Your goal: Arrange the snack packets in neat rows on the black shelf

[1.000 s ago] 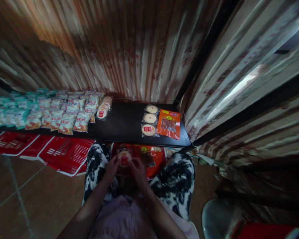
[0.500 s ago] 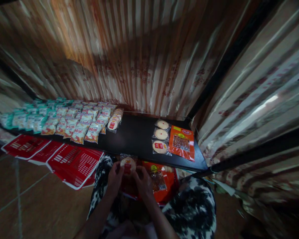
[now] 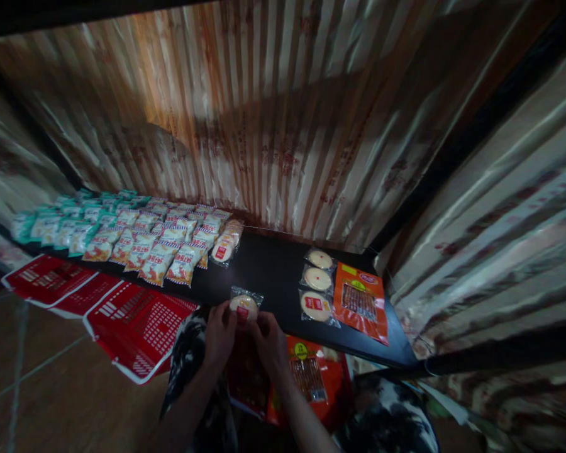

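Note:
Between my two hands is a round, pale wrapped cracker (image 3: pixel 244 307) with a red label, at the front edge of the black shelf (image 3: pixel 268 267). My left hand (image 3: pixel 221 330) pinches the wrapper's left side, and my right hand (image 3: pixel 268 336) pinches its right side. Beyond it, a row of overlapping wrapped crackers (image 3: pixel 225 244) lies beside white-and-orange snack packets (image 3: pixel 163 255). To the right, several similar round packs (image 3: pixel 317 278) lie in a column next to an orange bag (image 3: pixel 360 299).
Teal packets (image 3: pixel 66 223) fill the shelf's left end. Red printed bags (image 3: pixel 136 321) hang below the front edge. Another orange bag (image 3: pixel 306 371) sits in a red bag between my knees. Pleated curtain (image 3: pixel 264 138) and dark poles (image 3: pixel 446 145) enclose the shelf.
The view has shifted, so the shelf's right side appears lower. My hands have brought the wrapped cracker slightly forward, over the shelf's front edge, both still gripping it.

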### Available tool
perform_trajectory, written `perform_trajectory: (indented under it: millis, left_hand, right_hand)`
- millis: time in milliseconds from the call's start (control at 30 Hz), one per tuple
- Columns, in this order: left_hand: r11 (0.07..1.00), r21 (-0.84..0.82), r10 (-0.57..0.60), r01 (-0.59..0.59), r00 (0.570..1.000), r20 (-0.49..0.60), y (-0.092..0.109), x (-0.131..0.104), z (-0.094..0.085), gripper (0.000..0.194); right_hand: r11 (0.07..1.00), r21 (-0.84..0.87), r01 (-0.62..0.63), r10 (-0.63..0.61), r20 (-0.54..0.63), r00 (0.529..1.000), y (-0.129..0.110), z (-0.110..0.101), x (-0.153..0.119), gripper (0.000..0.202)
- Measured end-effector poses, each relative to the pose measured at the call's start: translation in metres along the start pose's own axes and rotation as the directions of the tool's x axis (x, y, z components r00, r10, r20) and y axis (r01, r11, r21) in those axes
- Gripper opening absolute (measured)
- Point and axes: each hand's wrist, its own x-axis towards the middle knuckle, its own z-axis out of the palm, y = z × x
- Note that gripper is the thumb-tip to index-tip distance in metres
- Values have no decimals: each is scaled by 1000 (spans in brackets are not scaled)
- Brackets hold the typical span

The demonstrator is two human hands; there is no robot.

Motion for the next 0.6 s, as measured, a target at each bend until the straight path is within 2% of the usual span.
perform_trajectory:
  millis: [133, 300, 600]
  left_hand:
    - [999, 25, 32, -32, 999, -6, 1, 15, 1, 31]
    - [998, 68, 19, -20, 1000, 6, 1, 33, -3, 28]
    - [995, 36, -91, 88, 991, 100, 2, 70, -4, 28]
  right_hand:
    - [998, -66, 17, -16, 7, 1000, -5, 7, 15, 19]
    - [986, -150, 73, -76, -10, 997, -2, 17, 33, 16]
    - [956, -283, 75, -85, -23, 996, 1, 37, 64, 12]
